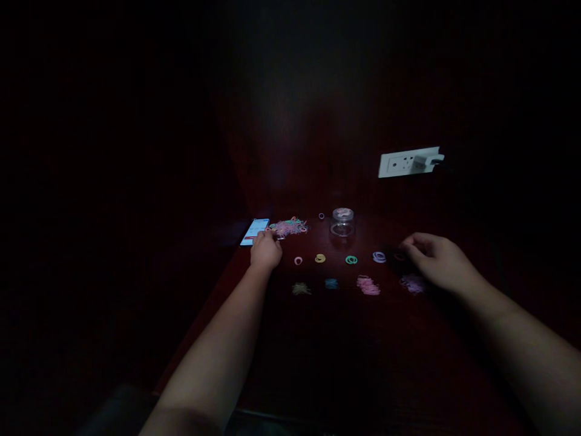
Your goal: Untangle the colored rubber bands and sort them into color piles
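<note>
My left hand (266, 249), fingers curled, rests at the near edge of a heap of mixed rubber bands (290, 227); whatever its fingertips hold is hidden. Over on the right, my right hand (433, 257) has thumb and forefinger pinched together beside a dark ring-shaped band (399, 257); I cannot make out anything between them. A row of small ring groups runs between the hands: pink (298, 261), yellow (320, 258), green (351, 260) and lilac (379, 257). Nearer lie piles of thin bands: olive (301, 289), blue (331, 283), pink (368, 285) and purple (413, 283).
A lit phone (255, 232) lies left of the heap. Behind the rows stands a clear round jar (342, 223), with a single small ring (321, 216) to its left. A wall socket (408, 162) holds a plug. The surroundings are very dark.
</note>
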A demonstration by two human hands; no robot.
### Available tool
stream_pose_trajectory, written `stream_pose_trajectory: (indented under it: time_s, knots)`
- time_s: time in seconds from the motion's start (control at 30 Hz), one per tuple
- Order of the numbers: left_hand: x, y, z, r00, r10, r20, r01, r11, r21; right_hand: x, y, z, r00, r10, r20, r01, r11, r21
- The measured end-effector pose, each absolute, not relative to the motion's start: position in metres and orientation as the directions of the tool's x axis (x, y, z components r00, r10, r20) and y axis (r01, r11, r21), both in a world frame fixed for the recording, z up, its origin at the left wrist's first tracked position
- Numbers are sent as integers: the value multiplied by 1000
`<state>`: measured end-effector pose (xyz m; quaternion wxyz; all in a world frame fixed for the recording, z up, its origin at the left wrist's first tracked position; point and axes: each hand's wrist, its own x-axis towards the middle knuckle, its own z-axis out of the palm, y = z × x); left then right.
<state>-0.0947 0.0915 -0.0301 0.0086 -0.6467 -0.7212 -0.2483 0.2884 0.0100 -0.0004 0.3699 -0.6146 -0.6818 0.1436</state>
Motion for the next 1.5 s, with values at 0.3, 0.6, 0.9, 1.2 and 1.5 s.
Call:
stream_pose_trajectory:
  time_s: [0.3,0.6,0.9,1.2,1.5]
  knots:
    - [-99,100,-43,-86,958,274,931,-21,364,290,12,-6,3,951,310,745,205,-635]
    - [-99,101,-45,-132,955,265,920,19,392,287,10,-3,-23,950,312,746,224,-627]
    - [-101,100,-45,-179,948,263,890,42,455,287,10,-4,-46,952,303,732,238,-638]
    - [-102,100,-44,-194,945,264,868,39,495,286,8,-3,-56,955,290,728,238,-642]
    - [-100,98,-43,-154,948,277,895,15,445,288,10,-7,-77,947,312,696,275,-663]
